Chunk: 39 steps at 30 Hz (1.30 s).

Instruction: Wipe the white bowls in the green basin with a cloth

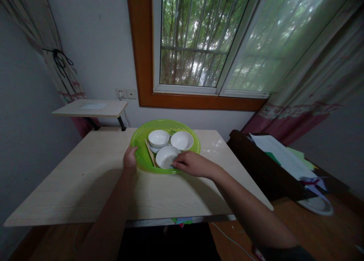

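A round green tray (162,123) is at the far part of the desk, its near rim over the desktop. My left hand (130,158) is closed on the tray's left rim, thumb on top. In the tray are white bowls: one at the left (158,138) above another white dish, one at the right (182,140), and one at the front (165,157). My right hand (193,163) reaches over the tray's right side, fingers pinched at the front bowl's right edge; the fingertips are partly hidden. Wooden chopsticks (150,153) lie along the left of the bowls.
The pale wooden desk (71,192) has a small raised shelf (108,107) at its back left, with a paper on it. Behind stands a barred window (199,44). Right of the desk, papers (284,158) lie on a dark brown piece of furniture (256,170).
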Each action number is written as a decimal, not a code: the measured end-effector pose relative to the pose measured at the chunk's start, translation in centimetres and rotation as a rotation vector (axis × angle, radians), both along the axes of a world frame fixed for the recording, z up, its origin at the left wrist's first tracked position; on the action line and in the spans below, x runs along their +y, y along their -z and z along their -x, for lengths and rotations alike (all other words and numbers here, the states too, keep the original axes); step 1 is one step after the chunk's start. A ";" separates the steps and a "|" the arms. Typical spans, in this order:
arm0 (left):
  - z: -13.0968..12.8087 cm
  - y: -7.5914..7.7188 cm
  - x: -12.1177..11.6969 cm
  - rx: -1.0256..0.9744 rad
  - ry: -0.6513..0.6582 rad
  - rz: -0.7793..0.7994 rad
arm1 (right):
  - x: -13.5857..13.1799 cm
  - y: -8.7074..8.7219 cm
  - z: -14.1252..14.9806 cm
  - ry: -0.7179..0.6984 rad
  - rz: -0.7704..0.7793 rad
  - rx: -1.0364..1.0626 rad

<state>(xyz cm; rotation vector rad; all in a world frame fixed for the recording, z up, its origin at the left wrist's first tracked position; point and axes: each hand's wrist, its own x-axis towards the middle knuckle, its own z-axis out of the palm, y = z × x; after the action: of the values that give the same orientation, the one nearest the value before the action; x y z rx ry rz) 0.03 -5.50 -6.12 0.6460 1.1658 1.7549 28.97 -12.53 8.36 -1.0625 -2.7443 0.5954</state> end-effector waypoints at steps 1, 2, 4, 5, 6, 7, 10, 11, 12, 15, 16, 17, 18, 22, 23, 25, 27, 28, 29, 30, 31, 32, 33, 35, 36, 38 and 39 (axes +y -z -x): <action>0.0 0.0 0.0 0.000 -0.003 0.002 | 0.0 0.0 0.4 -0.015 0.015 0.011; 0.0 0.1 0.0 -0.003 -0.006 0.004 | 0.0 0.0 0.8 -0.033 0.027 0.023; 0.0 0.2 0.1 -0.007 -0.012 0.005 | 0.0 0.2 1.5 -0.069 0.039 0.045; 0.0 0.3 0.1 -0.006 -0.014 0.003 | 0.1 0.3 1.8 -0.083 0.042 0.050; 0.0 0.3 0.2 -0.003 -0.015 -0.001 | 0.2 0.4 2.1 -0.091 0.045 0.049; 0.0 0.4 0.2 0.002 -0.014 -0.004 | 0.3 0.5 2.5 -0.096 0.050 0.043; -0.1 0.3 0.1 0.009 -0.024 0.005 | 0.8 0.6 3.6 -0.103 0.076 0.027; -0.2 0.2 0.1 0.007 -0.026 0.010 | 1.0 0.7 4.0 -0.105 0.090 0.027; -0.2 0.1 0.0 0.004 -0.025 0.014 | 1.2 0.8 4.5 -0.109 0.107 0.028; -0.3 -0.1 -0.1 0.001 -0.004 -0.005 | 1.8 1.3 5.7 -0.123 0.143 0.022; -0.3 -0.1 -0.1 0.002 0.001 -0.016 | 2.0 1.4 6.1 -0.126 0.143 0.016; -0.3 -0.1 -0.2 0.004 0.004 -0.026 | 2.1 1.6 6.4 -0.128 0.139 0.007; -0.3 -0.1 -0.2 0.005 0.002 -0.031 | 2.3 1.7 6.7 -0.127 0.131 -0.003; -0.3 -0.1 -0.2 0.011 -0.006 -0.010 | 2.4 1.9 7.5 -0.112 0.108 -0.048; -0.3 -0.2 -0.2 0.013 -0.007 -0.002 | 2.4 2.0 7.6 -0.109 0.107 -0.051; -0.3 -0.2 -0.2 0.014 -0.009 -0.002 | 2.3 2.1 7.7 -0.103 0.103 -0.045; -0.3 -0.3 -0.2 0.016 -0.006 -0.018 | 2.1 2.2 7.7 -0.099 0.092 -0.034; -0.3 -0.2 -0.2 0.017 -0.004 -0.020 | 1.9 2.3 7.6 -0.097 0.085 -0.029; -0.3 -0.2 -0.2 0.019 -0.005 -0.015 | 1.8 2.4 7.6 -0.092 0.077 -0.025; -0.2 -0.1 -0.1 0.019 -0.008 -0.003 | 1.6 2.4 7.5 -0.085 0.070 -0.024; -0.2 -0.1 -0.1 0.020 -0.010 0.009 | 1.4 2.4 7.4 -0.076 0.060 -0.027; -0.2 0.0 0.0 0.018 -0.010 0.018 | 1.2 2.4 7.2 -0.064 0.051 -0.034; -0.2 0.0 0.0 0.017 -0.010 0.021 | 1.0 2.4 7.0 -0.050 0.039 -0.044; -0.2 0.0 0.0 0.019 -0.009 0.012 | 0.8 2.3 6.4 -0.025 0.016 -0.068; -0.2 0.0 0.0 0.020 -0.011 0.011 | 0.7 2.2 5.9 -0.011 0.006 -0.080; -0.2 -0.2 -0.1 0.015 -0.013 0.017 | 0.9 2.0 4.7 0.012 0.008 -0.101; -0.3 -0.4 -0.2 0.008 -0.010 0.020 | 1.0 2.0 4.0 0.018 0.022 -0.106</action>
<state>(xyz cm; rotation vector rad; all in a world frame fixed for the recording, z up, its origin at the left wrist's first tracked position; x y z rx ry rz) 0.31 -5.70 -5.76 0.6366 1.1921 1.7482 24.97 -11.50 6.40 -1.1550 -2.8207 0.5849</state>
